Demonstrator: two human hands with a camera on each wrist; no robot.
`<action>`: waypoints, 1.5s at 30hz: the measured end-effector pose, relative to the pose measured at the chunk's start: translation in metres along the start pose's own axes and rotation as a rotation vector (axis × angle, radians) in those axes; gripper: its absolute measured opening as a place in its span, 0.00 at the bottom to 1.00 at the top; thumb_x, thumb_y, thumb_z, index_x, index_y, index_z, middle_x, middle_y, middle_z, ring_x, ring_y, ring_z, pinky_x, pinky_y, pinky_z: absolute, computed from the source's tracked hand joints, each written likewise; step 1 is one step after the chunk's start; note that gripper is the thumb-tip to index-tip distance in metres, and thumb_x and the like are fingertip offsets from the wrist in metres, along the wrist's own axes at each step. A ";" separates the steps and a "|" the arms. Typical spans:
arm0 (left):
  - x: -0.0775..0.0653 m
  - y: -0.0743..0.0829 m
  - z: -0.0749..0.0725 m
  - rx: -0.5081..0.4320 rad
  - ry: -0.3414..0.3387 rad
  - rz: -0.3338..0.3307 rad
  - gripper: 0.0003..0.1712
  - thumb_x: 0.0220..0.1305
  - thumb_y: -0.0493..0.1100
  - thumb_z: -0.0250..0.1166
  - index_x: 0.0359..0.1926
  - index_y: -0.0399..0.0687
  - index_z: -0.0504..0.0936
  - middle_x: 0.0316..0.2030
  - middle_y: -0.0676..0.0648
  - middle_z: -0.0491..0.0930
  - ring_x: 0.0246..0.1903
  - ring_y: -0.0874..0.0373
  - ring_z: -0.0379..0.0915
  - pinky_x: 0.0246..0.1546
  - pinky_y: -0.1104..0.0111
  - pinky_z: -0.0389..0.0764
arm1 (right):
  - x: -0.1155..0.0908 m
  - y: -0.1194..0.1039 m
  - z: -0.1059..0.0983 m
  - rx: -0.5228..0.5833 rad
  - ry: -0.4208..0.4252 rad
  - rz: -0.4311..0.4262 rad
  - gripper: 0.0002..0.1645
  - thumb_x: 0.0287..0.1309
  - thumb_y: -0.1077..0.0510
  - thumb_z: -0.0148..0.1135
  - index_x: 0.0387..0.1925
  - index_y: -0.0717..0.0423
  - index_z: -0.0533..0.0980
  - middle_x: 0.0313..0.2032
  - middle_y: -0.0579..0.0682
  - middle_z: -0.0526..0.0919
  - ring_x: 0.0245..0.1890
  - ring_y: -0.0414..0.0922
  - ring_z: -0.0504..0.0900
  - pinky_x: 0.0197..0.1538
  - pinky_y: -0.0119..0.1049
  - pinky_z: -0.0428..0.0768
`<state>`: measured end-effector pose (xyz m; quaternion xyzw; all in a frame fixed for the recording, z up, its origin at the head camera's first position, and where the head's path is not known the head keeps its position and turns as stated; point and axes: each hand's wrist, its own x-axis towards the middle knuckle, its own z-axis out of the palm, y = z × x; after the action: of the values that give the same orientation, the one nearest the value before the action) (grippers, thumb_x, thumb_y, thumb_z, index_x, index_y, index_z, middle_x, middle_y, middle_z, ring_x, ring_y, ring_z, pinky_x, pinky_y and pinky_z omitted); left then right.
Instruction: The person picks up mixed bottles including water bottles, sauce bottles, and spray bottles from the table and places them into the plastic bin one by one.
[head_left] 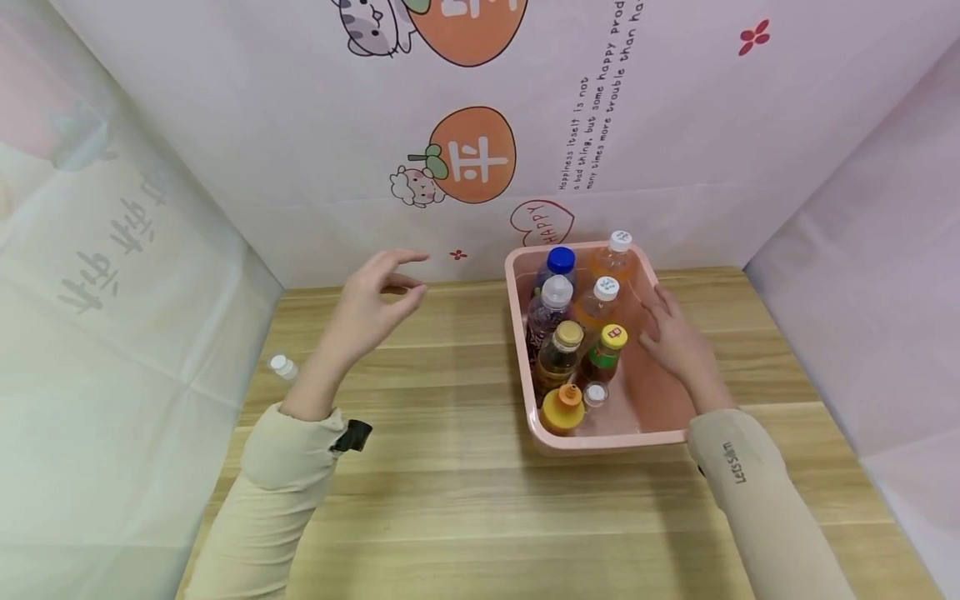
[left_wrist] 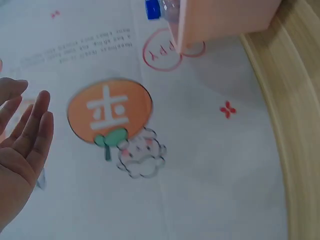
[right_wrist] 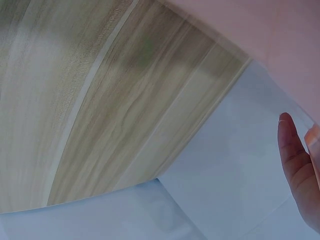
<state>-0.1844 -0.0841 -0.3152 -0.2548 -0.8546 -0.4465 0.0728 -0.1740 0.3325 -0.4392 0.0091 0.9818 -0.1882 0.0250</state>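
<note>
My left hand (head_left: 375, 296) is raised to the left of a pink bin (head_left: 525, 358), its fingers bent loosely toward the thumb with nothing between them. At the bin's right rim is my right hand (head_left: 678, 350), fingers spread over the edge. In the right wrist view its extended finger (right_wrist: 295, 170) shows beside the pink wall. The bin holds several bottles, among them a blue-capped bottle (head_left: 560, 261), an orange drink bottle (head_left: 611, 260), a gold-capped bottle (head_left: 558, 362), a yellow squeeze bottle (head_left: 561, 412) and a green-labelled bottle (head_left: 603, 354).
A small white-capped bottle (head_left: 283, 367) lies on the wooden table (head_left: 420, 500) near the left edge, beyond my left forearm. Printed cloth (head_left: 315, 167) rises at the back and both sides. In the bin, a small white-capped container (head_left: 596, 394) stands beside the squeeze bottle.
</note>
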 end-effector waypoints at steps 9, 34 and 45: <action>-0.013 -0.048 -0.034 -0.065 0.044 -0.298 0.27 0.66 0.44 0.60 0.65 0.49 0.68 0.63 0.43 0.71 0.44 0.73 0.75 0.39 0.86 0.75 | -0.001 0.001 0.000 -0.001 0.000 0.006 0.37 0.62 0.58 0.52 0.70 0.63 0.54 0.74 0.64 0.41 0.66 0.72 0.57 0.55 0.67 0.70; -0.083 -0.160 -0.064 -0.104 0.287 -0.793 0.39 0.68 0.43 0.54 0.75 0.55 0.47 0.71 0.42 0.54 0.62 0.56 0.65 0.49 0.85 0.71 | -0.001 0.001 0.001 -0.004 0.021 0.001 0.36 0.62 0.59 0.52 0.68 0.66 0.57 0.74 0.64 0.42 0.65 0.71 0.60 0.57 0.65 0.70; -0.097 -0.178 -0.055 -0.211 0.396 -0.884 0.46 0.63 0.31 0.55 0.75 0.53 0.42 0.73 0.41 0.49 0.72 0.46 0.51 0.69 0.57 0.64 | -0.001 0.000 0.002 -0.022 0.018 0.015 0.35 0.62 0.58 0.53 0.68 0.65 0.57 0.74 0.63 0.42 0.65 0.70 0.60 0.56 0.65 0.71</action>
<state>-0.1964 -0.2482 -0.4461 0.2158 -0.8008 -0.5586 0.0115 -0.1733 0.3316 -0.4408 0.0176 0.9839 -0.1771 0.0177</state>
